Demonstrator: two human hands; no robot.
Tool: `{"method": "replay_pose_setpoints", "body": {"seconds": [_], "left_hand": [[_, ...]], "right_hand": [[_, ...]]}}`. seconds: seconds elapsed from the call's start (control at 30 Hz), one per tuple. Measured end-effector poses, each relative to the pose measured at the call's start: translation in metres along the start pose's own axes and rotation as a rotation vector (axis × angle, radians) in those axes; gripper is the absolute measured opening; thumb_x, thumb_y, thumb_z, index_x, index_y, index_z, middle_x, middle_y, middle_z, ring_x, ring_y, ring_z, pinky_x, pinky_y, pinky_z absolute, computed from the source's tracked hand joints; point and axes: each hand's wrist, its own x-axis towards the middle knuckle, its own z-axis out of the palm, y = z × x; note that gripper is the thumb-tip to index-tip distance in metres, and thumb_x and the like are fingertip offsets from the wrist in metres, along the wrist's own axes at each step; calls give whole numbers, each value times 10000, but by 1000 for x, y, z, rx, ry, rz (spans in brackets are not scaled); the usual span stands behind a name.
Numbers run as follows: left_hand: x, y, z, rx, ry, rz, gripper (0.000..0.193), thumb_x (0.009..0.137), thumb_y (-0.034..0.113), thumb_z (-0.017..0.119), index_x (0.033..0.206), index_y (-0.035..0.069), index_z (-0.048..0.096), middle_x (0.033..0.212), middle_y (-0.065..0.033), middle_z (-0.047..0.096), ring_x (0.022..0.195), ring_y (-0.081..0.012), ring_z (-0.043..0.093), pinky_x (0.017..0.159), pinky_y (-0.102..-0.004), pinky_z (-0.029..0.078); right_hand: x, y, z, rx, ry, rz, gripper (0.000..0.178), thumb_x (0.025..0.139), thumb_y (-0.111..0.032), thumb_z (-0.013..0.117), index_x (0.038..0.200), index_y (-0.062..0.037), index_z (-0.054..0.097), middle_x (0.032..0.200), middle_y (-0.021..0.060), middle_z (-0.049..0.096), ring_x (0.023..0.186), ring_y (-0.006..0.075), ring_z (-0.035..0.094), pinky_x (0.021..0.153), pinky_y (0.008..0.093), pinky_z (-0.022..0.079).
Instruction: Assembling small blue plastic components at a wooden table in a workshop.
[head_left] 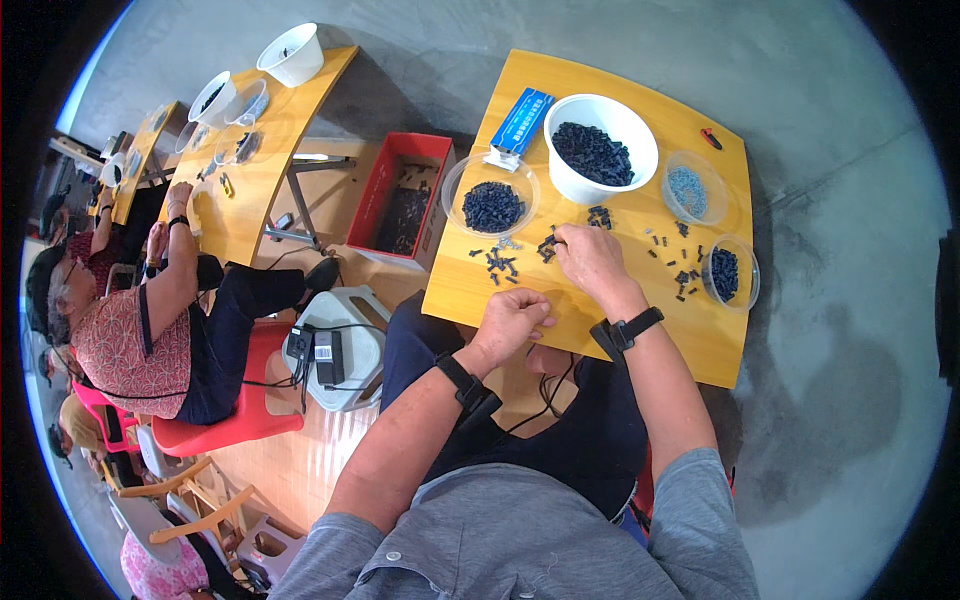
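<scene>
My left hand (512, 322) hovers at the table's front edge, its fingers curled and thumb pressed in; whatever they may hold is too small to see. Farther in, my right hand (592, 262) reaches down with fingers pinched beside a small cluster of black plastic pieces (546, 250). What sits between those fingertips is hidden. Another few black pieces (501, 265) lie loose to the left, near some small grey bits (509, 243). Behind the hands stands a white bucket (604, 190) with many black pieces in it. A clear bowl (450, 205) of black pieces is left of it.
At the right are a bowl of light-blue pieces (688, 190), a bowl of black pieces (726, 272) and a red-and-black tool (711, 139). A blue box (522, 120) lies behind. A red crate (364, 215) and grey stool (368, 375) flank the table; a person (140, 340) works leftward.
</scene>
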Motion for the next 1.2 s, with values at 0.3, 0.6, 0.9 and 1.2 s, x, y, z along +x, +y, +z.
{"method": "replay_pose_setpoints", "body": {"seconds": [0.3, 0.6, 0.9, 1.2], "left_hand": [[-1, 4, 1, 9, 1, -12, 158, 878, 102, 586, 979, -17, 609, 901, -63, 647, 828, -144, 663, 635, -248, 534], [-1, 0, 0, 5, -18, 22, 172, 888, 104, 564, 1002, -19, 603, 910, -67, 648, 840, -156, 662, 638, -251, 537], [-6, -3, -1, -34, -24, 76, 184, 901, 108, 549, 1042, 2, 604, 887, -53, 645, 782, -121, 633, 637, -240, 510], [-56, 38, 21, -179, 110, 330, 241, 894, 75, 578, 1128, 23, 582, 1002, -36, 621, 765, -106, 608, 636, -231, 493]], "right_hand": [[1, 2, 6, 5, 35, 7, 119, 774, -139, 574, 770, -22, 597, 755, 171, 620, 749, 365, 614, 667, 472, 484], [-17, -1, -10, 874, 67, 216, 82, 832, -65, 609, 883, -1, 595, 796, 121, 645, 616, 196, 628, 574, 311, 518], [-60, -23, -20, 1799, -36, 180, 105, 896, -35, 545, 990, 7, 566, 860, 106, 636, 613, 160, 623, 561, 292, 543], [-91, -43, -26, 2098, -103, 310, 133, 904, -67, 540, 1007, 15, 563, 844, 101, 626, 578, 138, 591, 549, 302, 553]]}}
